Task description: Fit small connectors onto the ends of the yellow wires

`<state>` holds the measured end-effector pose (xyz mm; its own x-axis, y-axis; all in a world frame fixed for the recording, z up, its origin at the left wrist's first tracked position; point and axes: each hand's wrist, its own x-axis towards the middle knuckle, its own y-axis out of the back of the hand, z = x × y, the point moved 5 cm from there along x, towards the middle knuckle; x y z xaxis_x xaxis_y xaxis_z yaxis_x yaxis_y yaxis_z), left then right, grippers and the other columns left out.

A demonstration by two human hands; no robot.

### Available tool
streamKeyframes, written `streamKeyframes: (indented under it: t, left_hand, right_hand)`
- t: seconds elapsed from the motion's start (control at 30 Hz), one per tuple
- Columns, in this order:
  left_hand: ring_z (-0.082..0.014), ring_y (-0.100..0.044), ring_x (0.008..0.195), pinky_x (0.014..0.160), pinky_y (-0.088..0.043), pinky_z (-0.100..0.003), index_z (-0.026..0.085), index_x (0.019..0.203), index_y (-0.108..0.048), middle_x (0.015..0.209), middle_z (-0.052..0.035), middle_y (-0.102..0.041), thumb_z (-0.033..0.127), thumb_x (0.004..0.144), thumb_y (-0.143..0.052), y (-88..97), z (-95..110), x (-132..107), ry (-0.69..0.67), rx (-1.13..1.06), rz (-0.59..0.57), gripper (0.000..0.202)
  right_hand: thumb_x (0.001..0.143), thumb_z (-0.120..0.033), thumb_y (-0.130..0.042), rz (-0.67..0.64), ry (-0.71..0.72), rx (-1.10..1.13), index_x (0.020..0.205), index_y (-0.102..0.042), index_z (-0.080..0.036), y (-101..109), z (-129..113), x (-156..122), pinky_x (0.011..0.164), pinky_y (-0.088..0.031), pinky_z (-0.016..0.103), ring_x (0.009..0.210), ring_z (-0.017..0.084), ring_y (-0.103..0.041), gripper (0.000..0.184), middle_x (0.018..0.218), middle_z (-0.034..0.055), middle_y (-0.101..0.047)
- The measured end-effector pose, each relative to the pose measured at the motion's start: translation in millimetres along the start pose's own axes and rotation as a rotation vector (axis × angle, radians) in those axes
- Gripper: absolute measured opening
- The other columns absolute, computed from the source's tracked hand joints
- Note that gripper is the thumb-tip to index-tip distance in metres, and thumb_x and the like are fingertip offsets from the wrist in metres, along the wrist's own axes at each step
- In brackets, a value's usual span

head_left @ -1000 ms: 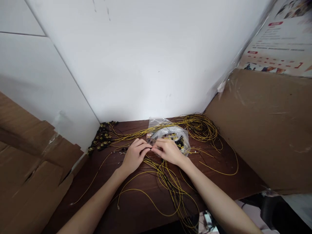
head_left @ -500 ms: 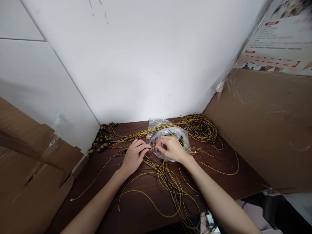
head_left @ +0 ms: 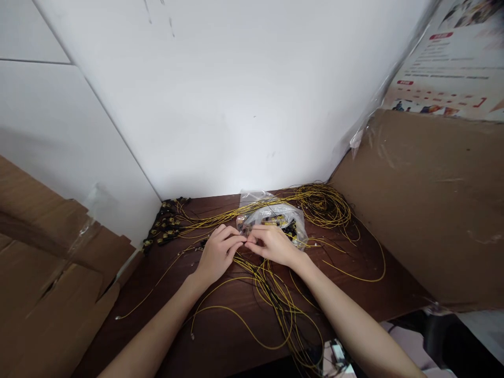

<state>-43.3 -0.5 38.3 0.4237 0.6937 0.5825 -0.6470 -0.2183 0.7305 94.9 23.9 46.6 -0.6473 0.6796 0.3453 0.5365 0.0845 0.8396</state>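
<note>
My left hand (head_left: 219,250) and my right hand (head_left: 274,244) meet fingertip to fingertip over the middle of the table. Both are closed in a pinch around something tiny and dark, mostly covered by the fingers, so its kind is unclear. Just behind them lies a clear plastic bag (head_left: 297,215) holding small yellow-and-black parts (head_left: 290,229). From beneath the hands a loose bundle of yellow and black wires (head_left: 275,294) runs toward the front edge.
Wires with yellow-and-black ends (head_left: 163,226) lie at the back left, their coil (head_left: 325,207) at the back right. Cardboard stands at the left (head_left: 59,262) and right (head_left: 425,210); a white wall (head_left: 252,105) closes the back. A small white device (head_left: 337,354) sits at the front.
My right hand has moved slightly left and down, so its fingertips now touch those of my left. More of the parts in the bag show. My left hand has barely moved.
</note>
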Motion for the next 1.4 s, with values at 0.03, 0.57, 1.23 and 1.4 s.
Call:
streamKeyframes:
  t: [0.03, 0.57, 1.23, 1.4]
  left_hand:
    - [-0.017, -0.046, 0.082, 0.074, -0.042, -0.034, 0.019, 0.093, -0.065, 0.088, -0.0055, -0.059, 0.015, 0.086, -0.049, 0.4, 0.4, -0.3, -0.006, 0.009, 0.007, 0.018]
    - [-0.0173, -0.05, 0.084, 0.075, -0.042, -0.034, 0.021, 0.095, -0.065, 0.088, -0.0051, -0.06, 0.014, 0.083, -0.052, 12.3, -0.6, -2.3, 0.043, 0.062, 0.235, 0.019]
    - [-0.0173, -0.049, 0.086, 0.074, -0.045, -0.033, 0.02, 0.099, -0.063, 0.092, -0.007, -0.058, 0.009, 0.083, -0.049, 11.2, 8.4, -3.4, -0.053, 0.073, 0.171, 0.024]
    - [-0.0179, -0.05, 0.087, 0.076, -0.045, -0.034, 0.02, 0.1, -0.062, 0.091, -0.0069, -0.058, 0.011, 0.084, -0.049, 12.3, 8.7, -2.5, -0.03, 0.069, 0.179, 0.022]
  right_hand:
    - [0.082, -0.023, -0.054, -0.001, -0.002, 0.005, 0.072, -0.054, -0.017, 0.0, -0.1, 0.1, 0.06, -0.031, 0.021, 0.064, 0.01, -0.05, 0.011, 0.071, -0.0009, -0.057]
    - [0.078, -0.017, -0.055, 0.033, -0.014, 0.032, 0.067, -0.052, -0.016, 14.3, 2.8, 0.9, 0.06, -0.033, 0.021, 0.062, 0.009, -0.047, 0.012, 0.068, -0.0013, -0.053]
    - [0.085, -0.02, -0.052, 0.117, 0.065, 0.111, 0.08, -0.058, -0.017, 4.8, -9.9, 2.4, 0.074, -0.036, 0.028, 0.075, 0.015, -0.05, 0.009, 0.076, 0.0027, -0.059]
    - [0.086, -0.017, -0.048, 0.132, 0.015, 0.263, 0.083, -0.058, -0.017, 2.1, -7.8, 2.7, 0.068, -0.04, 0.025, 0.073, 0.014, -0.053, 0.01, 0.079, 0.0033, -0.058]
